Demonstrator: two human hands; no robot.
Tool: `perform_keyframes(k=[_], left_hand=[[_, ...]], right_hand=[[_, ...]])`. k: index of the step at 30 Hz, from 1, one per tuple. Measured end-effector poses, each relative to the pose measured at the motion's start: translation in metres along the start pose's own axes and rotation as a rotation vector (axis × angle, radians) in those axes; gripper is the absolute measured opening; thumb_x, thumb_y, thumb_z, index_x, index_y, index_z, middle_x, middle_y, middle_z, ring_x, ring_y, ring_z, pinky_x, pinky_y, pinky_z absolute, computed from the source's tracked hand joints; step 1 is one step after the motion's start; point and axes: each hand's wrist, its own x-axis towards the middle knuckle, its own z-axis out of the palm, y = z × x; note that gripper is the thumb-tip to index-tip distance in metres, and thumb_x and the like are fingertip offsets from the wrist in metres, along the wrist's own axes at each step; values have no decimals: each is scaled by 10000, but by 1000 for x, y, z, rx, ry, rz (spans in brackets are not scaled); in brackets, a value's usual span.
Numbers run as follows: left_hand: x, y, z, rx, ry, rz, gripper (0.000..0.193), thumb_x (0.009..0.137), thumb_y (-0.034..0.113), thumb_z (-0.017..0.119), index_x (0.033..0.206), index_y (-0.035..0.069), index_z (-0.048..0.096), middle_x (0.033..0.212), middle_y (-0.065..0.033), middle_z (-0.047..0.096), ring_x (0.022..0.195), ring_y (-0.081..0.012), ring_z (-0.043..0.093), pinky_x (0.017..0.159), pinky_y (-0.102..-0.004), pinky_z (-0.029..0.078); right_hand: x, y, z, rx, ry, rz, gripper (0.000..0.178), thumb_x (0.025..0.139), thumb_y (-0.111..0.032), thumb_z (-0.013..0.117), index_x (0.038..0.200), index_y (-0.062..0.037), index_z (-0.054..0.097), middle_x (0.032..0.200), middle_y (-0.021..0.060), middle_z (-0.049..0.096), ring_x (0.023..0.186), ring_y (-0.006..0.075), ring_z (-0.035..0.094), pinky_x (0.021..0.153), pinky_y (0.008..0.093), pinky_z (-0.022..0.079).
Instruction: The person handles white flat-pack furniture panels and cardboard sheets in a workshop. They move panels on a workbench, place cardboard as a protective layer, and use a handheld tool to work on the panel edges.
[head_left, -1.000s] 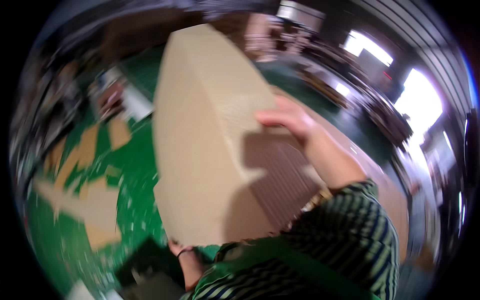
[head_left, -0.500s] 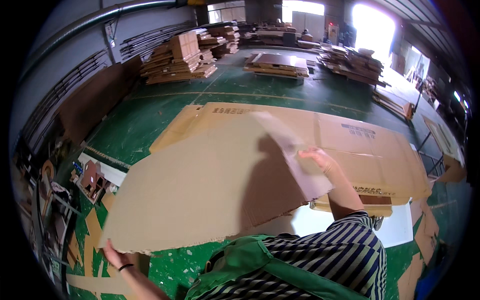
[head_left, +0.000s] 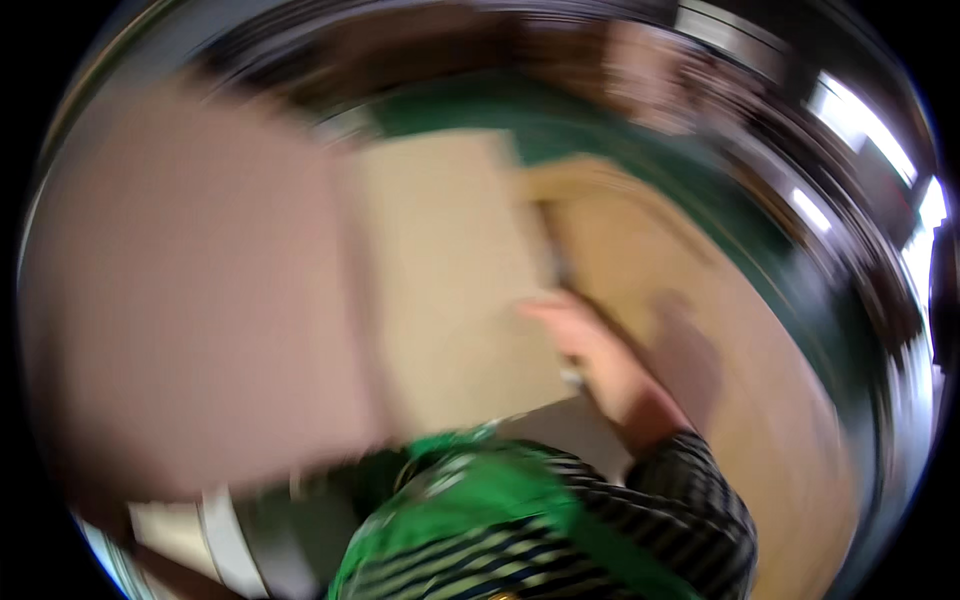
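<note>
A large brown cardboard sheet (head_left: 215, 290) fills the left half of the view, bent along an upright crease, with a paler flap (head_left: 450, 280) on its right. At the flap's right edge my right hand (head_left: 580, 335) is closed, thumb lying over the face of the cardboard; its other fingers are mostly hidden behind. My left hand does not show; a dark, blurred strip low at the left may be my left forearm, but I cannot tell. Motion smears the whole picture.
To the right lies a long cardboard-wrapped package (head_left: 740, 350), close beside my right forearm. Green floor (head_left: 450, 105) shows beyond. Blurred stacks of boards (head_left: 650, 80) stand at the back, with bright openings (head_left: 860, 125) at the far right.
My view has swung to the left, so the wrapped package now runs down the right side. The cardboard sheet has gone from nearly flat to creased and raised. My left hand has left the view.
</note>
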Motion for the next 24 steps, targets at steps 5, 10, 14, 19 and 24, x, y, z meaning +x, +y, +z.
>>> perform_keyframes(k=[5,10,14,19,24], left_hand=[[-16,77,-168,452,123,437,322,903,119,594,1200,-2,559,1145,-127,599,1087,-214,548,972,-351,398],[-59,137,-285,749,219,485,344,877,26,657,1204,-32,565,1105,-86,624,1063,-153,569,969,-273,400],[-107,135,-331,845,290,291,316,911,-37,570,1225,-53,539,1218,-125,596,1110,-172,550,992,-299,391],[-210,91,-363,551,781,-136,314,949,18,523,1251,-57,482,1257,-128,558,1147,-192,502,1021,-317,365],[-352,23,-418,483,1218,-736,174,926,102,535,927,5,391,894,-170,578,740,-227,611,649,-379,566]], right_hand=[[69,-4,61,288,-210,-192,465,928,-260,566,1308,2,502,1261,126,566,1137,255,550,951,397,467],[57,-28,239,248,-685,-383,436,955,-195,566,1333,-10,450,1274,119,555,1120,233,557,937,360,462],[67,-26,373,251,-1036,-224,394,962,-180,550,1309,-11,466,1248,110,566,1114,211,554,949,346,451],[73,22,478,37,-1114,-163,405,952,-132,540,1317,22,452,1275,115,551,1151,212,536,997,340,415],[77,24,520,-194,-1098,-163,384,928,-74,532,1296,18,476,1243,112,572,1143,192,543,999,326,417]])
